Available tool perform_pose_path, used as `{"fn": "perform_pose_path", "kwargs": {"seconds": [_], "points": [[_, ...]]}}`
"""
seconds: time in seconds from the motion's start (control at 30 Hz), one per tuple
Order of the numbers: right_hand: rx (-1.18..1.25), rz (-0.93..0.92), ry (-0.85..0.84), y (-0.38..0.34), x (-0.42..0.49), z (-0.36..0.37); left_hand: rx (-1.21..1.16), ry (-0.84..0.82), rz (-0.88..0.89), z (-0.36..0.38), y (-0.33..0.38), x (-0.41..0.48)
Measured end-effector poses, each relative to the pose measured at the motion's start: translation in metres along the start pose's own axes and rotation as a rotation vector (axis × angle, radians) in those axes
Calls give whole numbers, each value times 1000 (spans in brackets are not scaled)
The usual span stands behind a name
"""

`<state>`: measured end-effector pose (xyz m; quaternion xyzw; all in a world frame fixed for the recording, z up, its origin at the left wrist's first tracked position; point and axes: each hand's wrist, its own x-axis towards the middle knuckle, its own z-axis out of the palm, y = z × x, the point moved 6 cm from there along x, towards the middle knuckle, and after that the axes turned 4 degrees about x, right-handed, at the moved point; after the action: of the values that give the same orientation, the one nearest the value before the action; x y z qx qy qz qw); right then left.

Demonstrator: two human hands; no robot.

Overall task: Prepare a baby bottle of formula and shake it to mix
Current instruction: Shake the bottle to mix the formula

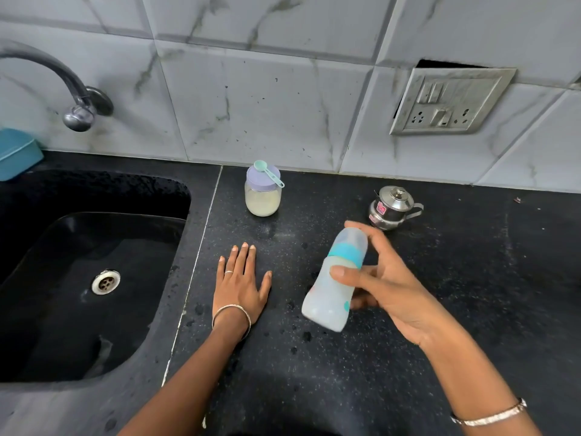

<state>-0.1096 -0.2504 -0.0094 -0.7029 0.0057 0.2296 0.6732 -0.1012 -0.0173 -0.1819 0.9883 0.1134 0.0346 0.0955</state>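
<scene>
right hand [386, 287] gripped bottle [333, 287], thumb across its body, capped end tilted toward wall, bottle blurred, held over counter [440, 309]. left hand [240, 287] lay flat on counter, fingers straight, holding nothing. jar [262, 199] stood near wall, scoop [267, 173] on its lid; steel pot [391, 209] to its right. sink [63, 309] at left.

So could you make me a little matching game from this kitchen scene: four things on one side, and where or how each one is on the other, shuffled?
Things:
1. baby bottle
2. scoop
3. steel pot
4. left hand

Places or states:
A. lies on the jar's purple lid
B. rests flat on the counter
C. held tilted in the right hand
D. stands upright with its own lid on

Pairs: 1-C, 2-A, 3-D, 4-B
</scene>
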Motion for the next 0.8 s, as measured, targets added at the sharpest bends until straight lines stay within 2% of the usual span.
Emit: {"fn": "perform_pose_path", "kwargs": {"seconds": [0.1, 0.13, 0.23, 0.27, 0.4, 0.47, 0.57, 0.6, 0.73, 0.8], "points": [[210, -104, 229, -5, 7, -12, -4, 8, 1, 0, 0, 0], [216, -112, 233, -6, 7, -12, 1, 4, 1, 0, 0, 0], [11, -15, 24, -12, 3, 2, 10, 5, 0, 0, 0, 0], [-23, -8, 2, -13, 1, 3, 11, 1, 0, 0, 0, 0], [188, -122, 222, -16, 8, -12, 5, 1, 0, 1, 0, 0], [143, -116, 186, -15, 8, -9, 1, -1, -2, 1, 0, 0], [-57, 4, -30, -15, 0, 3, 0, 1, 0, 1, 0, 0], [-57, -7, -32, -15, 0, 1, -1, 0, 1, 1, 0, 0], [206, -142, 183, -20, 8, -15, 0, 0, -2, 0, 1, 0], [121, -124, 129, -18, 8, -8, -1, -2, -2, 0, 0, 0]]}}
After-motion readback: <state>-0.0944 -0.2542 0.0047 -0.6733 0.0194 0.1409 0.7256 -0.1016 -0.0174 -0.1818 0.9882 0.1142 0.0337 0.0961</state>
